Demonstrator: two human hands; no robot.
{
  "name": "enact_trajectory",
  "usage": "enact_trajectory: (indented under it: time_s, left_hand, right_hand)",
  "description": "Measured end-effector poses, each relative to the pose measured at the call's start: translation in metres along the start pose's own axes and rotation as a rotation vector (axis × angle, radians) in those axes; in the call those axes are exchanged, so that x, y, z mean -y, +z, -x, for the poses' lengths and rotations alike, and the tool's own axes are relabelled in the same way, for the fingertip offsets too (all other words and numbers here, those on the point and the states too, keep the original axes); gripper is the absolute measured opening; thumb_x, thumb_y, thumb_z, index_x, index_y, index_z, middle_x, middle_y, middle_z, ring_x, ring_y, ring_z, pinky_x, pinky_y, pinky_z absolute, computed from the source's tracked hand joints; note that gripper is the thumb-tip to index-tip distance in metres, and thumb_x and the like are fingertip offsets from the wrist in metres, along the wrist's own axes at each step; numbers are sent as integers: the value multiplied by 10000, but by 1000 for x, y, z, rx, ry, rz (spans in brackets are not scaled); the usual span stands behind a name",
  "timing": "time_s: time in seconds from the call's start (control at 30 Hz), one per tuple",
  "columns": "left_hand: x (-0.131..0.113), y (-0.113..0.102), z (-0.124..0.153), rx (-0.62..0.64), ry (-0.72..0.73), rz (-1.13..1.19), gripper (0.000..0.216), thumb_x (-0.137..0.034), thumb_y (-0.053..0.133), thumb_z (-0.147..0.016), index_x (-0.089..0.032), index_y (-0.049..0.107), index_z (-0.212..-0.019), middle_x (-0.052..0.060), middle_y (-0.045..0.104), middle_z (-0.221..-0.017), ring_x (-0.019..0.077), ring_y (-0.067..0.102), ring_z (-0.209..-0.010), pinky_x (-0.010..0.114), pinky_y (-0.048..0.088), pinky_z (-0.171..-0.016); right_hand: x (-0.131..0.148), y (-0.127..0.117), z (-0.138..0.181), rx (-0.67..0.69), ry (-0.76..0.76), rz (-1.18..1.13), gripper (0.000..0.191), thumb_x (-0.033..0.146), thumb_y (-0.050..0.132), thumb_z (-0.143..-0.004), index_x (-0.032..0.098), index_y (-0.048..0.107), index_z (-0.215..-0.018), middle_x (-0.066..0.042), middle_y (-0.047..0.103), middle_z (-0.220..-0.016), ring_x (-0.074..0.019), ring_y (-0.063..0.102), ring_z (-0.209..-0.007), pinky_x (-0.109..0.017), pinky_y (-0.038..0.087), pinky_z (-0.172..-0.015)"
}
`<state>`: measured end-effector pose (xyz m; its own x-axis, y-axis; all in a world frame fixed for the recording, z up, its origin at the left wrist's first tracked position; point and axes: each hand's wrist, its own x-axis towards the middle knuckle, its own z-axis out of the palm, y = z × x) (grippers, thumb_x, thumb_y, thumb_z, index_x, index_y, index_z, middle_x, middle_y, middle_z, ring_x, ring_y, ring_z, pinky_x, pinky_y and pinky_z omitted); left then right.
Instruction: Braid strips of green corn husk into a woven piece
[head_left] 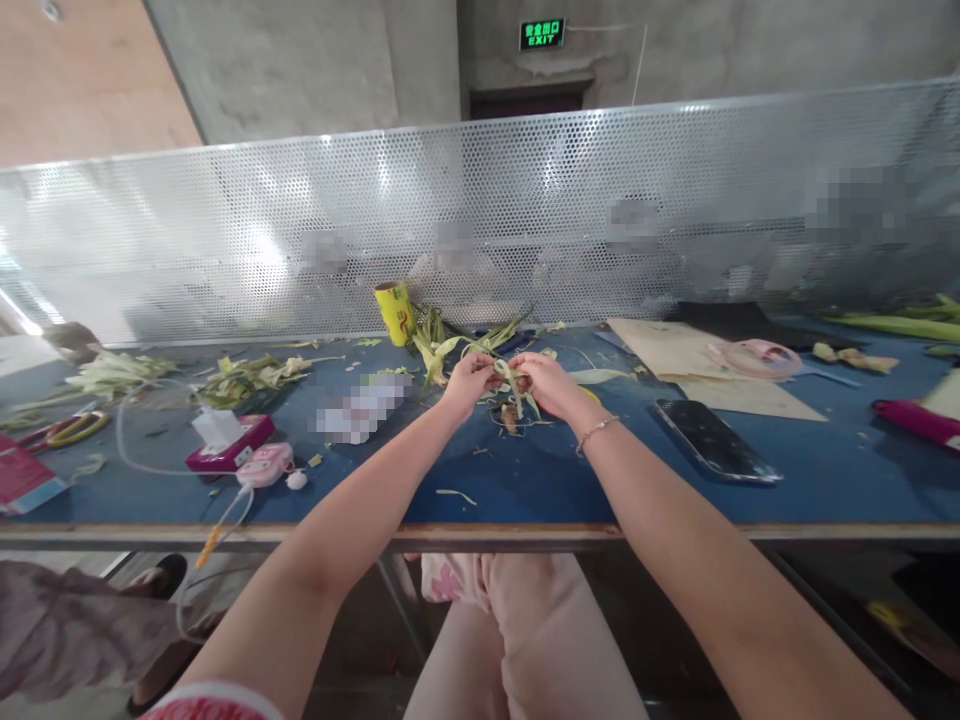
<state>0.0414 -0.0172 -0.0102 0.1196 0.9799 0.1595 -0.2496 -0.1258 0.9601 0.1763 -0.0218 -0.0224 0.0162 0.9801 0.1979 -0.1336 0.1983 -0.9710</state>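
- a leaf strip point(512, 378) is pinched by the left hand point(471, 382) and the right hand point(547, 380), above the table point(525, 498);
- it is held between them, neither nearer; its long axis cannot be told.

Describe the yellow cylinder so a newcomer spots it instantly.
Find the perforated metal screen behind the blue tabletop. In front of it, beyond and to the left of the left hand, stands the yellow cylinder. Its bright printed wall and round top set it apart from the green leaves beside it.
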Motion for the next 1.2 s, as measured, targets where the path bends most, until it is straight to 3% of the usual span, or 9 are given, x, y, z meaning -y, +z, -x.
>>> enact_trajectory:
  time_s: [0.23,0.47,0.63,0.8,0.9,1.2]
  left_hand:
    - [-3,1,1,29,-30,82,88,-61,545,-788,-119,562,-724,0,587,-617,75,590,-582,264,515,-710]
    - [2,-1,2,115,9,17,98,-121,678,-717,-106,617,-793,9,614,-640,76,584,-618,245,477,-696]
    - [4,-3,-1,17,53,-80,212,-105,711,-667,-136,614,-852,-35,571,-594,44,486,-519,187,364,-520]
    - [3,-1,-1,-8,-15,0,228,-170,739,-650,-140,513,-644,-38,515,-538,41,458,-497,191,354,-525]
    - [1,0,2,4,-52,31,204,-170,695,-684,-142,501,-625,-29,508,-549,48,465,-506,193,368,-536]
    - [2,2,3,-105,26,-255,160,-106,497,-751,-198,403,-661,-53,428,-520,77,426,-451,213,366,-495]
  right_hand:
    - [1,2,2,3,20,-38,112,122,499,-617,171,560,-698,45,473,-544,-71,401,-482,-230,294,-506]
    - [1,5,2,-2,-37,-25,142,216,604,-671,188,520,-782,48,495,-632,-80,430,-544,-245,329,-543]
    - [-5,3,-1,-28,-147,27,227,303,653,-671,202,510,-816,56,453,-650,-91,423,-571,-259,333,-566]
    - [-8,4,-3,-18,-172,46,250,330,649,-659,206,511,-827,54,463,-674,-93,436,-595,-266,360,-602]
    - [-8,5,-4,-13,-172,38,257,350,654,-640,199,533,-809,37,500,-702,-103,461,-627,-272,373,-624]
    - [-8,-2,-4,89,-211,68,254,359,556,-748,222,689,-916,-34,684,-994,-187,578,-1002,-344,406,-883]
